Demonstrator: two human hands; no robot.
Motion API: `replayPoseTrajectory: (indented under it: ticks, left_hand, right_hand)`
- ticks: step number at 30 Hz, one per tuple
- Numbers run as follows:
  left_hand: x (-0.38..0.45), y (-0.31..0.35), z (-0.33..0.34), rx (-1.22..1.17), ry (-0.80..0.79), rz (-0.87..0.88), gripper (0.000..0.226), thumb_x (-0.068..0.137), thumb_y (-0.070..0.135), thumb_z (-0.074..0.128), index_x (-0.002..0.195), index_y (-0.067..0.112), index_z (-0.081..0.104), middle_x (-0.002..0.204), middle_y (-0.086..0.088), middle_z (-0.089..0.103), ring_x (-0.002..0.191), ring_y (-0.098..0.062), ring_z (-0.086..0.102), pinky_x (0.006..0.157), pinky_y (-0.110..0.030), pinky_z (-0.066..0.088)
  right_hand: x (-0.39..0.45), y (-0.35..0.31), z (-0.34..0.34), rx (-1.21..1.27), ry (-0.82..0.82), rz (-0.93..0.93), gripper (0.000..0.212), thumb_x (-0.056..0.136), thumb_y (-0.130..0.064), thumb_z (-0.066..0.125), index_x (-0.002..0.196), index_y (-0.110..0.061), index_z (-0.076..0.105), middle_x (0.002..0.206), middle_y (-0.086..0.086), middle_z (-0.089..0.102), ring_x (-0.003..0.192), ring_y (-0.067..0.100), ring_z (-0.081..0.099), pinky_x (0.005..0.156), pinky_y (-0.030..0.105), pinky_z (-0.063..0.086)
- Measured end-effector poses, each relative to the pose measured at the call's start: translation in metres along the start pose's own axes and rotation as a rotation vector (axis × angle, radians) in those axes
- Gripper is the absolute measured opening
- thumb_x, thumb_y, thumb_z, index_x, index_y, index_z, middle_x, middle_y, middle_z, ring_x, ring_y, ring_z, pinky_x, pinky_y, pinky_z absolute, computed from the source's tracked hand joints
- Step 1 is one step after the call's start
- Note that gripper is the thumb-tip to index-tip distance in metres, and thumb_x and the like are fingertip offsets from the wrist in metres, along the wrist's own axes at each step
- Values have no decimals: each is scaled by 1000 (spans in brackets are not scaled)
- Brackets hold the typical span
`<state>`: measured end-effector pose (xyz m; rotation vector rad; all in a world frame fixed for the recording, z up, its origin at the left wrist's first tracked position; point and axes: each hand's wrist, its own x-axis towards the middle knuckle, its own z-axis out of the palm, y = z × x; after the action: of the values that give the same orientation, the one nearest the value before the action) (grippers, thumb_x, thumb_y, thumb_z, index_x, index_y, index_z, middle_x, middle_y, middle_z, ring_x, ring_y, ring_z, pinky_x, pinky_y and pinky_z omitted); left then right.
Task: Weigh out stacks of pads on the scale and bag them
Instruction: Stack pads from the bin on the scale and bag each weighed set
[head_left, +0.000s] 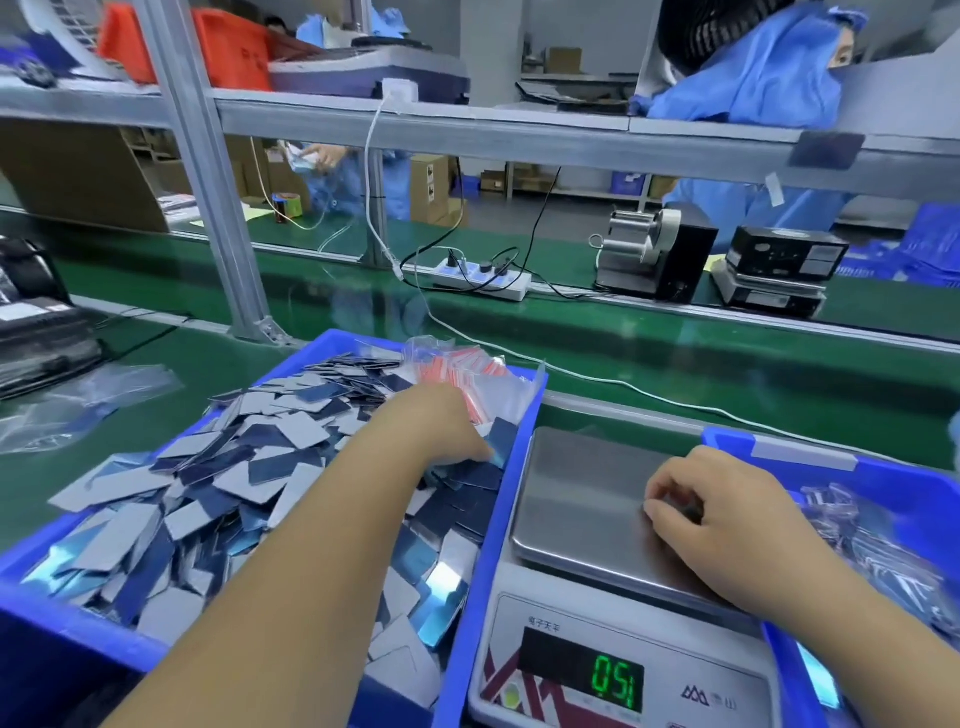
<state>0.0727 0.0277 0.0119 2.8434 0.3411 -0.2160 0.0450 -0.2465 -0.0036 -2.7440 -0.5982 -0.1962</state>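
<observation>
A blue bin (470, 613) at lower left is heaped with several loose grey and dark blue pads (218, 483). My left hand (441, 431) reaches into the heap near the bin's right wall, its fingers curled down around a few pads. To the right stands the scale, with a steel platter (576, 499) and a green display (618, 680) showing digits. My right hand (722, 519) rests on the platter and grips a small dark stack of pads (688, 509). Empty clear bags with red strips (467, 369) lie in the bin's far corner.
A second blue bin (779, 452) at the right holds bagged pads (883, 540). Behind runs a green conveyor belt (675, 353) carrying a power strip (483, 278), a tape dispenser (654, 254) and a black device (779, 270). Clear bags (78, 405) lie at left. People in blue work across the belt.
</observation>
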Motion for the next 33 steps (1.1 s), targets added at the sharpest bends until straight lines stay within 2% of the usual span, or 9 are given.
replayPoseTrajectory:
  ticks: [3,6,11,15,19,23,28,33]
  left_hand:
    - [-3,-3,0,-9,-66,43,42,74,52,76,91,19,55,91,0,60,77,-17,58,56,-29,42]
    - [-10,-4,0,-32,-138,80,53,71,52,81,104,19,56,93,3,63,75,-13,60,55,-29,44]
    - [-16,0,0,67,-212,113,49,68,57,83,87,18,61,78,3,68,72,-18,65,56,-29,45]
    - [-21,5,-4,149,-216,129,43,73,56,80,72,18,59,72,3,63,66,-18,61,56,-29,44]
    - [-29,11,-6,226,-214,132,39,79,50,77,73,20,54,75,3,59,68,-17,59,54,-29,43]
    - [-33,16,-1,269,-216,132,31,84,43,72,78,20,52,83,2,60,84,-22,63,66,-33,48]
    - [-32,14,-1,126,-190,125,16,80,29,67,76,16,58,72,-1,61,61,-19,57,51,-26,40]
    - [-33,19,2,127,-152,156,12,83,19,60,76,15,52,71,-1,55,57,-17,50,47,-25,36]
  right_hand:
    - [-2,-2,0,21,3,6,16,84,-27,67,72,-36,61,77,-11,55,75,0,52,64,9,34]
    - [-2,-2,0,52,14,6,19,83,-24,69,71,-36,61,75,-11,56,74,-2,52,65,8,35]
    - [-3,-4,0,84,33,-21,21,82,-22,69,70,-37,61,74,-11,58,86,-8,50,70,5,35]
    - [-4,2,0,93,46,-12,20,83,-24,70,70,-36,61,74,-12,58,82,-5,51,65,9,36]
    - [-4,3,0,106,47,-13,19,83,-24,69,70,-37,61,75,-12,58,83,-6,50,65,10,37]
    - [-4,3,-1,121,34,-17,19,83,-25,68,71,-38,62,77,-13,59,84,-7,50,65,8,37]
    - [-4,3,-2,134,31,-11,20,84,-25,68,71,-39,62,77,-14,59,82,-6,52,64,11,38]
    - [-4,2,-1,143,32,-15,20,84,-25,70,72,-39,62,77,-14,60,83,-7,52,65,10,39]
